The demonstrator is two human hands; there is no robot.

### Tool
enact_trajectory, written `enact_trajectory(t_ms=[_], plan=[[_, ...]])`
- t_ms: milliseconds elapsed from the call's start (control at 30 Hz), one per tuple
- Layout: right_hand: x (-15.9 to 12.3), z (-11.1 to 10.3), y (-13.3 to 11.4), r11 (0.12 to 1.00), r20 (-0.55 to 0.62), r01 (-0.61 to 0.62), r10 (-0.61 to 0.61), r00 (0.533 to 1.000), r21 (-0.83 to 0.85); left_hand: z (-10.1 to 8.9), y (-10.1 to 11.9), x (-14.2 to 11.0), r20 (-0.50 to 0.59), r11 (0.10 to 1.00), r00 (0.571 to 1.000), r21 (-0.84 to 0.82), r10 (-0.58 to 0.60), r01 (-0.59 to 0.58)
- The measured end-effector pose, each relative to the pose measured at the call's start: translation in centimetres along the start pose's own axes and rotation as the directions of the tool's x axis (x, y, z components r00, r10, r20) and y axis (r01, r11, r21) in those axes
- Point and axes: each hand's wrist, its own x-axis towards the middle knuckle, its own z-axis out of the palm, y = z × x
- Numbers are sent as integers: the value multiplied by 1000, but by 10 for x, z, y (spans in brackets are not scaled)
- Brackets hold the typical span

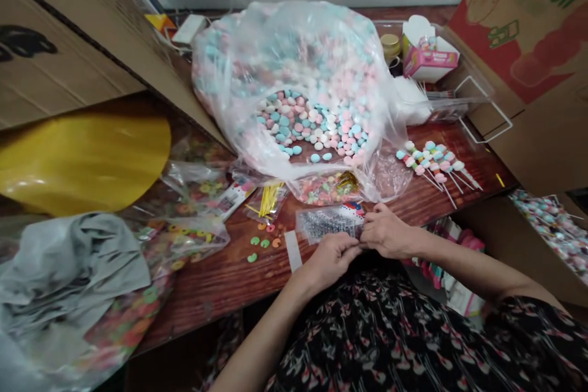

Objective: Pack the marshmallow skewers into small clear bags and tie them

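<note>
My left hand (337, 255) and my right hand (386, 233) meet at the table's front edge, right against my body. Both have bent, closed fingers with the tips close together; anything pinched between them is too small or hidden to make out. Just beyond them lies a stack of clear printed plastic bags (327, 225), with a red and blue print at its right end. My right fingers cover that end's near corner. A white strip (293, 250) lies left of my left hand, near several loose green, orange and pink candy rings (265, 244).
A big clear bag of pastel candies (316, 128) stands open behind. Candy skewers (434, 162) lie at right. Gold twist ties (271, 199), a grey cloth (73, 269) and a yellow sheet (87, 156) are leftward. Cardboard boxes (533, 73) flank the table.
</note>
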Motion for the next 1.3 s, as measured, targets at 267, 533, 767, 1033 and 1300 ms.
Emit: enact_trajectory(t_ms=[267,533,767,1033,1300], plan=[[47,-51,55,891,-312,-448,406,859,-74,-9,-12,-4,-290,898,922,-424,-257,117],[91,-35,70,818,-77,-440,445,892,-370,-12,-8,-3,-314,642,838,-764,-447,56],[75,-33,69,843,-244,-449,388,889,-295,-13,-9,-3,-322,647,830,-760,-455,60],[59,-16,34,949,-439,-198,73,896,-246,-18,8,7,-348,617,865,-785,-361,-58],[48,-7,13,821,-355,-56,306,884,568,-9,11,2,-322,666,888,-746,-329,-24]])
